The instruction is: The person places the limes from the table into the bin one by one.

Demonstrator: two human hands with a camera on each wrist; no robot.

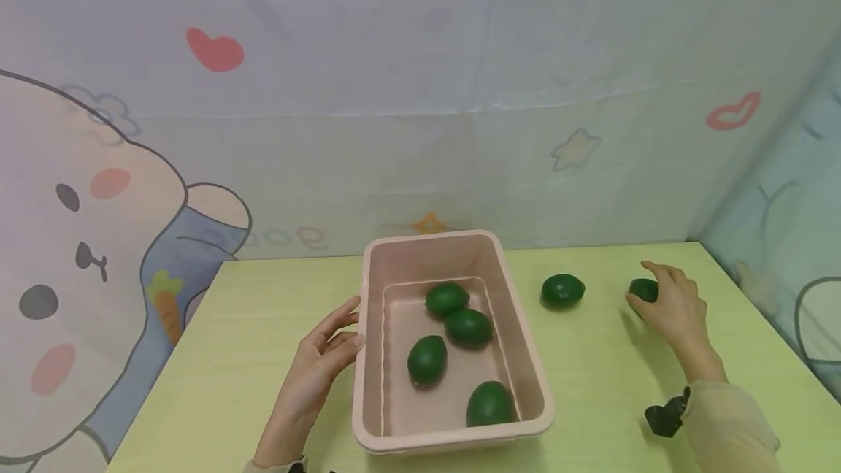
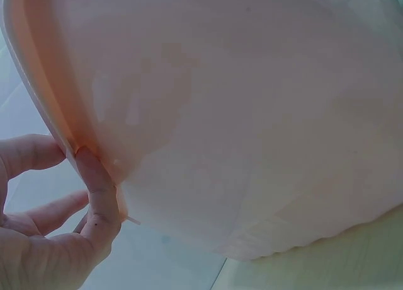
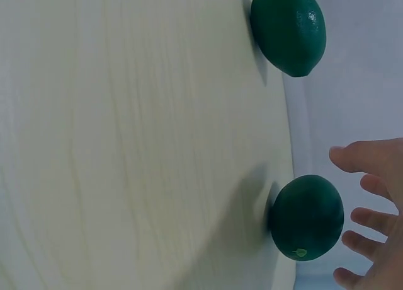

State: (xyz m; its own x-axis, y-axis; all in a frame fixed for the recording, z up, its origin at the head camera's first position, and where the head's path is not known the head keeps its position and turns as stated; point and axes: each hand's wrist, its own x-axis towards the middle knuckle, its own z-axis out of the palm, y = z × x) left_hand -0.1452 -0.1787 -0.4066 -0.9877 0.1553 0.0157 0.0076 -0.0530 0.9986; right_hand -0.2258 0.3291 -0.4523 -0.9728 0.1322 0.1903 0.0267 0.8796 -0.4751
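A pale pink plastic bin (image 1: 453,439) stands on the table, with several dark green limes, such as one lime (image 1: 427,360), lying apart inside. My left hand (image 1: 314,365) is at its left side, thumb and fingertips touching the rim (image 2: 38,94) from outside with relaxed fingers. To the right of the bin, my right hand (image 1: 677,310) reaches over another lime (image 1: 643,290), thumb and fingers spread around it. In the right wrist view this lime (image 3: 307,217) sits on the table, with the fingers loosely apart beyond it. Between it and the bin lies one more lime (image 1: 562,290).
The light yellow-green wooden table (image 1: 591,400) ends at a printed cloth backdrop (image 1: 394,93) behind the bin. Another cloth (image 1: 788,239) hangs along the right side. A black wrist-worn device (image 1: 666,414) sits by the right sleeve.
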